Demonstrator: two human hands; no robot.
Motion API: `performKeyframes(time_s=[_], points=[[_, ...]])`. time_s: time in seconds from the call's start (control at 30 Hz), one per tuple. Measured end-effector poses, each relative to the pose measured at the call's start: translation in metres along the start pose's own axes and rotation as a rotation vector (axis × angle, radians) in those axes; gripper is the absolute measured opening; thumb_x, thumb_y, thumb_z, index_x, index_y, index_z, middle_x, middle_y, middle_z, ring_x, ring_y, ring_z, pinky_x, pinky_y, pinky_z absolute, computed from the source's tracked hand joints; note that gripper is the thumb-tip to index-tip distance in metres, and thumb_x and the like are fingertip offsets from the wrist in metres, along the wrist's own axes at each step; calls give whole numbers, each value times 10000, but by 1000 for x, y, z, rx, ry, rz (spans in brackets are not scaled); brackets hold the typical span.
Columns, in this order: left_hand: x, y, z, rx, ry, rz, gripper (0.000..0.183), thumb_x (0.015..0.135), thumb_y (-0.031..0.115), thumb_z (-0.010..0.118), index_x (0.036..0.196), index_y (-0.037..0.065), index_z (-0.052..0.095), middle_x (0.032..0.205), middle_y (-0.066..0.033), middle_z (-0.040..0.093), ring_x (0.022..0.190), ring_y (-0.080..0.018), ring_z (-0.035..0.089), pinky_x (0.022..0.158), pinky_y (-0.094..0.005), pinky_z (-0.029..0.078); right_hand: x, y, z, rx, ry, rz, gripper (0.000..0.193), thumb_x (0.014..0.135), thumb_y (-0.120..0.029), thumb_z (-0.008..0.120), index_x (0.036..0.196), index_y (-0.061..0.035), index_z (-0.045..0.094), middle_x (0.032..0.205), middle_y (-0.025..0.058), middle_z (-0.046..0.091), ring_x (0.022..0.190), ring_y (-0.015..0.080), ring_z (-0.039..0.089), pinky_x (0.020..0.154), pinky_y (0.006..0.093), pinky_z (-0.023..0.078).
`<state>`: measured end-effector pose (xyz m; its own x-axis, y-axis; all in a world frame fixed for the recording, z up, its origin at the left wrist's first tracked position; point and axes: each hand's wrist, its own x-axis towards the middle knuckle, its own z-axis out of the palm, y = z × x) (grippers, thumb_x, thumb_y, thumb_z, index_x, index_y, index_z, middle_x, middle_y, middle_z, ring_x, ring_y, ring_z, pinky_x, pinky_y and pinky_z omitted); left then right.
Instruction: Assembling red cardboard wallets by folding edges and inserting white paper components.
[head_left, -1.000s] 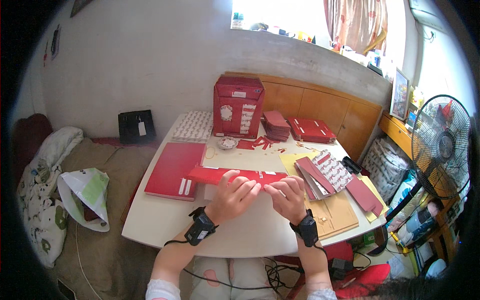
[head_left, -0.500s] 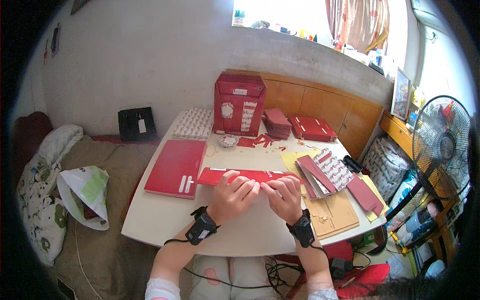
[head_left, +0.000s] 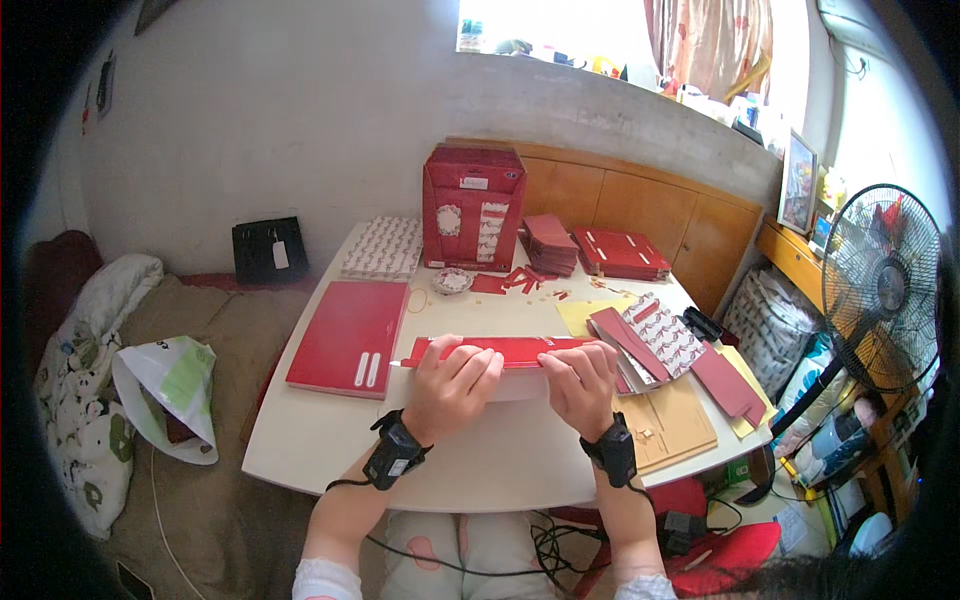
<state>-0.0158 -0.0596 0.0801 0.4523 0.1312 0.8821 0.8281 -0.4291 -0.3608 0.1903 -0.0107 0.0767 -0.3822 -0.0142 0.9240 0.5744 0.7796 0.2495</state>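
The left hand [head_left: 450, 393] and right hand [head_left: 580, 393] have fingers curled closed over a red cardboard piece [head_left: 520, 354], held at the middle of the white table [head_left: 500, 470]. Behind it sit a patterned round dish [head_left: 453, 290], contents too small to tell, and a tall red carton [head_left: 466, 215], layered card edges showing on top. On the bed [head_left: 250, 345], a white-and-green plastic bag [head_left: 185, 362] holds something dark red.

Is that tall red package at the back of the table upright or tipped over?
Upright: the tall red package rises steeply from the table, higher than it is wide, its front facing the camera.
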Motion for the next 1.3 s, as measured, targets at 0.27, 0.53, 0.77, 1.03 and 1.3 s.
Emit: performKeyframes(time_s=[0.27,0.53,0.77,1.03,1.3], points=[[-2,8,1,29,-25,60,147,806,126,648,935,58,669,874,-16,642,831,-131,620,899,-391,457,2,-16,3,20,-4,-51,199,736,-62,668,929,-109,679,888,-35,605,809,132,551,814,325,427],[-1,12,1,38,-10,12,182,786,119,698,957,63,673,947,-25,665,869,-148,622,934,-435,415,0,-14,1,21,-3,-49,214,724,-16,663,924,-90,677,798,-10,595,761,179,550,755,367,417],[2,6,-3,79,43,-54,152,780,103,693,930,77,686,932,-4,658,899,-151,613,1003,-490,351,-3,-2,0,12,23,18,248,729,-25,661,962,-109,663,866,-2,593,827,188,561,807,357,422],[-5,4,3,86,37,-14,112,788,128,696,897,117,678,894,33,649,899,-131,603,1024,-501,324,5,-9,2,46,68,32,212,745,-71,675,953,-113,670,935,-4,603,883,178,563,838,358,424],[-3,13,0,114,1,43,132,795,161,704,919,123,684,919,36,655,897,-127,595,1037,-513,304,-5,-12,5,72,6,-24,162,756,-93,655,915,-112,675,870,-24,601,828,164,548,822,343,416]])
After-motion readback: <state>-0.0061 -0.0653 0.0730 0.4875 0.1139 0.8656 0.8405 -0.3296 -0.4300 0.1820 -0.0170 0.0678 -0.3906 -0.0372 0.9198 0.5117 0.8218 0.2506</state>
